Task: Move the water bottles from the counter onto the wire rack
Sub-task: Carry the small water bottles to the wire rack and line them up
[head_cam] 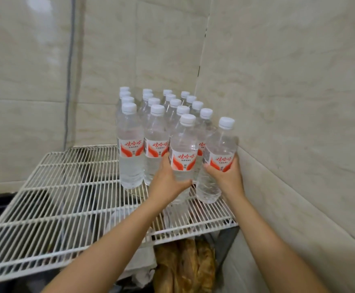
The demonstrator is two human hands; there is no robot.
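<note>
Walls (288, 81): large glossy beige tiles with faint marbling, meeting in a corner behind the wire rack's far right end. A grey vertical strip (70, 70) runs down the wall behind the rack's far left.

Wire rack (56, 197): flat white-coated shelf of thin parallel rods crossed by thicker bars. The left and near parts are bare.

Standing bottles (155, 132): clear ribbed plastic, filled, upright in close rows on the rack's far right corner. Each has a white-and-red label band with red characters.

Brown crinkled bundles (185, 267): soft and wrinkled, lying below the rack's near right edge, partly hidden.

Left-hand bottle (182, 149): same type, roughly upright at the rack's right side, just in front of the rows. Whether its base touches the rods cannot be told.

Right-hand bottle (218, 157): same type, tilted with its cap toward the right wall, base low over the rack's right edge.

Left hand (168, 182): fingers curled round the lower body of its bottle.

Right hand (229, 176): wrapped round its bottle at the label.

Caps (129, 108): white, round, ridged.
</note>
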